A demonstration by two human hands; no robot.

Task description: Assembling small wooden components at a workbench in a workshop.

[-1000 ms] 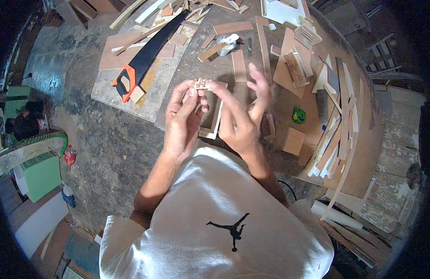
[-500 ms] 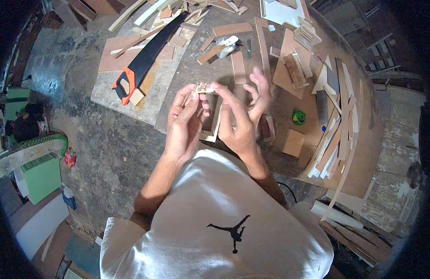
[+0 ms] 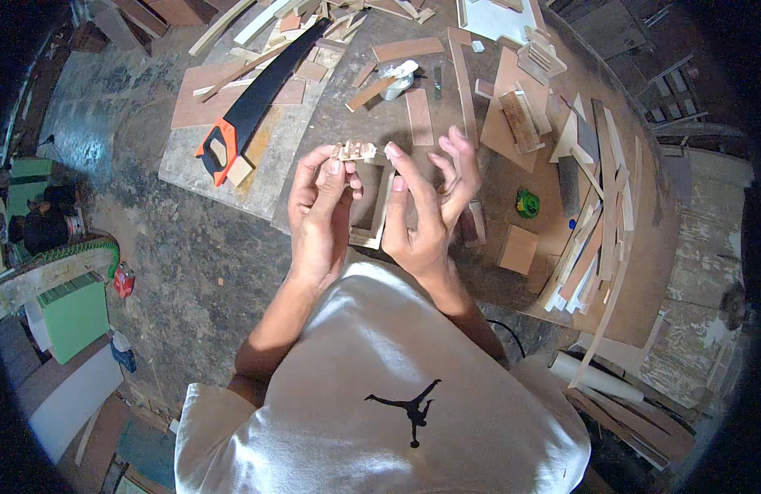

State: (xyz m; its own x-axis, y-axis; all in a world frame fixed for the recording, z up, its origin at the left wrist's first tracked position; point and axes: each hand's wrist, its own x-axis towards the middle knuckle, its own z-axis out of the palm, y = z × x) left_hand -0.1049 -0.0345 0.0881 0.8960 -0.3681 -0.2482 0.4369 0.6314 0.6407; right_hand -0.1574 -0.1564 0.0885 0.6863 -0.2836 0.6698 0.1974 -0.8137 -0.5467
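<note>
The floor [image 3: 191, 247] of the room is dark and patchy, and a big work table [image 3: 331, 111] stands in front of the person. Near the table's left edge lies a long saw [image 3: 273, 86] with a black blade and an orange and black handle. Its handle points to the near left corner. Loose bits of wood lie near the far edge.

The left hand [image 3: 318, 206] is up over the near edge of the table. Its thumb and fingers are pinched tight on a small piece of wood [image 3: 353, 151] with bumps along it. The piece is up in the air, held nearly flat, between the 2 hands. The right hand [image 3: 425, 214] has its fingers spread, with a gap between thumb and pointing finger. That finger's tip is just beside the right end of the piece; I cannot tell if it touches.

Below the hands, at the table's near edge, sits a wooden frame [image 3: 366, 240], partly hidden. Past it, toward the far edge, is a small cup [image 3: 397, 86] with white stuff on top. Toward the right edge are a green tape measure [image 3: 527, 202], a square of wood [image 3: 518, 250] and a pile of long strips [image 3: 594, 263].
</note>
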